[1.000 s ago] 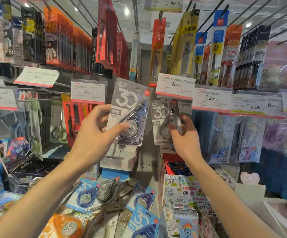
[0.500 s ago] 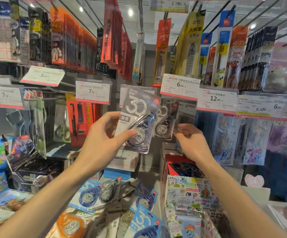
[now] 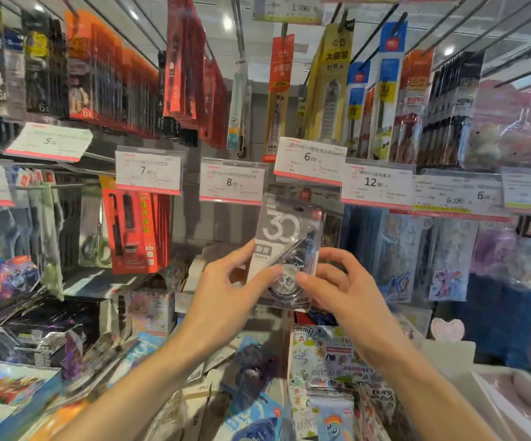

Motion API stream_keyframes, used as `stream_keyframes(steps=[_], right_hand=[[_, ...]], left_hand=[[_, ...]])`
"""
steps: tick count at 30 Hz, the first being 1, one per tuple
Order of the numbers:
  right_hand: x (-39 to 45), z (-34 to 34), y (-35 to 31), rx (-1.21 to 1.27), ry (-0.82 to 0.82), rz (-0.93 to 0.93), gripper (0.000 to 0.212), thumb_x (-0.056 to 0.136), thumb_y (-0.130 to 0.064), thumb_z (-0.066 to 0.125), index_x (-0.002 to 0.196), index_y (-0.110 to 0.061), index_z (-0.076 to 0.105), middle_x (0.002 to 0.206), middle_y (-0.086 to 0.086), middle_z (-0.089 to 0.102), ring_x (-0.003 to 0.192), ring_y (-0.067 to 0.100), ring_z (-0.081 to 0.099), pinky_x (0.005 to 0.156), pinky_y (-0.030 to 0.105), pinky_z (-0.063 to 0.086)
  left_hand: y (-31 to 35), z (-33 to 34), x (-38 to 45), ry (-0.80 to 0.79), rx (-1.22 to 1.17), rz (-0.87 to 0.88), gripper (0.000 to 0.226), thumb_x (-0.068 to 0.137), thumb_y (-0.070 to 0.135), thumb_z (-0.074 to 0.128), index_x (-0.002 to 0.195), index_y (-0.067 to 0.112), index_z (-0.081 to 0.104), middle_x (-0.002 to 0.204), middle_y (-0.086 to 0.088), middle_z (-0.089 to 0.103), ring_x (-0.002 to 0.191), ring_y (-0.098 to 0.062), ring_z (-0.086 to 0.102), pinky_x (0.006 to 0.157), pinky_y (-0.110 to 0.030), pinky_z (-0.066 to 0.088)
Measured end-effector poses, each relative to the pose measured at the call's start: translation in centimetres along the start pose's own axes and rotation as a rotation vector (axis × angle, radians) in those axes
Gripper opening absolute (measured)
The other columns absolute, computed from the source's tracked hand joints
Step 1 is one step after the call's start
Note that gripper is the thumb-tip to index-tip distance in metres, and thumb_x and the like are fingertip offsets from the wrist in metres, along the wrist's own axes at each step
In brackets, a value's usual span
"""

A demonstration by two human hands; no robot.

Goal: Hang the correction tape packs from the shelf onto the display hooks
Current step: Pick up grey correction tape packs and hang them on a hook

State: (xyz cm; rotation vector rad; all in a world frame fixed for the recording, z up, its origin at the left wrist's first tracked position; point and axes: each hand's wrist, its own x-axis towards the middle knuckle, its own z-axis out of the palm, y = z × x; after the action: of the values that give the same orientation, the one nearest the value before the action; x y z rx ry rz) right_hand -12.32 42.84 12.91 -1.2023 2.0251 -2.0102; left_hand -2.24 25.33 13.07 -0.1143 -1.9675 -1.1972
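Hanging one pack (image 3: 285,249), both hands lifting it up toward the row of price tags. Left hand (image 3: 226,300) gripping the pack at its 8 o'clock edge, thumb pressing on the clear blister, fingers curling behind the card. Right hand (image 3: 343,291) pinching the same pack from 4 o'clock, thumb tip touching the round tape wheel, remaining fingers bending behind the card. Holding the pack upright, silver "30" facing out, its top sitting just under the gap between the 8.00 tag (image 3: 231,181) and the 6.00 tag (image 3: 310,160). Looking, by judgement, like the threading step: card raised to hook height but not yet seen sliding on; hook tip and card hole both hiding behind the tags and motion blur, so not telling whether engaged. Next calling for finding the hang hole at the card's 12 o'clock, lining it with the hook end behind the tags, then pushing back along the prong and letting go. Keeping the card square, since a tilt would likely make the hole miss. More packs (image 3: 258,418) lying loose on the shelf at 6 o'clock, between the forearms, waiting for the same treatment.
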Motion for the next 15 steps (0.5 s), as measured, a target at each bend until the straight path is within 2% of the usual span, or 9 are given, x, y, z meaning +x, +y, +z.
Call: stream_keyframes(steps=[1,3,6,8,11,14,15], right_hand=[[-0.1,0.0,0.2,0.023,-0.01,-0.001,0.052,0.082,-0.038,0.082,0.126,-0.033,0.055,0.111,-0.008,0.079,0.101,0.012,0.077,0.08,0.019,0.06],[-0.2,-0.4,0.4,0.038,-0.013,-0.017,0.055,0.08,-0.035,0.08,0.129,-0.031,0.055,0.114,-0.006,0.079,0.101,0.014,0.077,0.08,0.018,0.059],[-0.4,-1.7,0.4,0.024,0.006,-0.055,0.049,0.084,-0.028,0.078,0.128,-0.03,0.056,0.112,-0.003,0.08,0.1,0.015,0.077,0.078,0.016,0.058],[-0.4,-2.6,0.4,0.003,0.02,-0.075,0.05,0.082,-0.03,0.077,0.128,-0.031,0.056,0.112,-0.002,0.08,0.101,0.016,0.077,0.079,0.017,0.058],[-0.3,-3.3,0.4,-0.043,0.044,-0.098,0.052,0.081,-0.036,0.077,0.128,-0.037,0.056,0.114,-0.003,0.079,0.104,0.016,0.076,0.083,0.026,0.06],[0.2,-3.4,0.1,-0.06,0.049,-0.123,0.05,0.082,-0.037,0.077,0.127,-0.044,0.057,0.117,-0.005,0.078,0.106,0.015,0.075,0.086,0.024,0.059],[0.4,-3.3,0.0,-0.067,0.052,-0.124,0.053,0.082,-0.039,0.077,0.13,-0.044,0.055,0.119,-0.006,0.077,0.108,0.014,0.074,0.088,0.027,0.059]], left_hand=[[-0.3,0.1,-0.1,-0.018,0.017,-0.018,0.034,0.089,0.037,0.076,0.116,0.056,0.067,0.112,0.039,0.07,0.107,0.017,0.063,0.086,-0.004,0.047],[-0.3,0.2,-0.2,-0.051,0.072,-0.041,0.047,0.089,0.045,0.073,0.134,0.039,0.064,0.12,0.028,0.072,0.11,0.011,0.064,0.092,-0.012,0.049],[0.5,-0.7,1.1,0.011,0.05,-0.016,0.034,0.093,0.039,0.071,0.126,0.036,0.066,0.104,0.017,0.074,0.097,-0.007,0.07,0.087,-0.031,0.058],[1.7,-1.4,2.8,0.07,0.049,0.026,0.021,0.095,0.035,0.069,0.115,0.036,0.068,0.097,0.014,0.075,0.089,-0.011,0.073,0.085,-0.043,0.061],[3.9,-2.1,5.6,0.112,0.049,0.073,0.01,0.094,0.041,0.067,0.104,0.04,0.068,0.09,0.008,0.076,0.08,-0.011,0.073,0.078,-0.043,0.062],[5.7,-2.1,7.8,0.082,0.054,0.091,0.009,0.096,0.043,0.064,0.096,0.036,0.069,0.084,0.007,0.077,0.071,-0.006,0.07,0.067,-0.032,0.057],[6.1,-2.1,8.3,0.073,0.075,0.088,0.012,0.097,0.042,0.064,0.093,0.033,0.07,0.082,0.006,0.077,0.066,-0.006,0.068,0.064,-0.03,0.055]])
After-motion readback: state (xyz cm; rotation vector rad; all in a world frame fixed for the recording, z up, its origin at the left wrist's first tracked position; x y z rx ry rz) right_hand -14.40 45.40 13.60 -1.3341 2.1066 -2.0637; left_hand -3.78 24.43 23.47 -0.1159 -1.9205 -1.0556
